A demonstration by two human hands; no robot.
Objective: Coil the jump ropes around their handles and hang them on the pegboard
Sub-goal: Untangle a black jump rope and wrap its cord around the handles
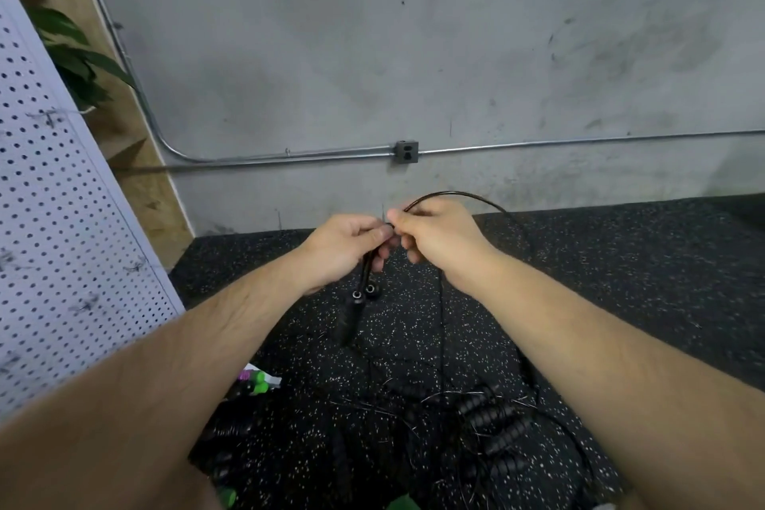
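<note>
Black thin-corded jump rope (455,195) hangs in mid-air between both hands, in front of a grey concrete wall (331,54). The left hand (343,248) has its fingers curled round the two cord ends, thumb pressed on top, and the two black cylindrical handles (352,315) dangle side by side just below it. The right hand (439,236), touching the left, pinches the cord with curled fingers; from it the cord arches up, then drops toward the black speckled rubber floor (621,282). On that floor, nearer the person, lies a tangled pile of black ribbed-handled ropes (492,418). A white perforated pegboard (62,219) stands at the left, well apart from the hands.
</note>
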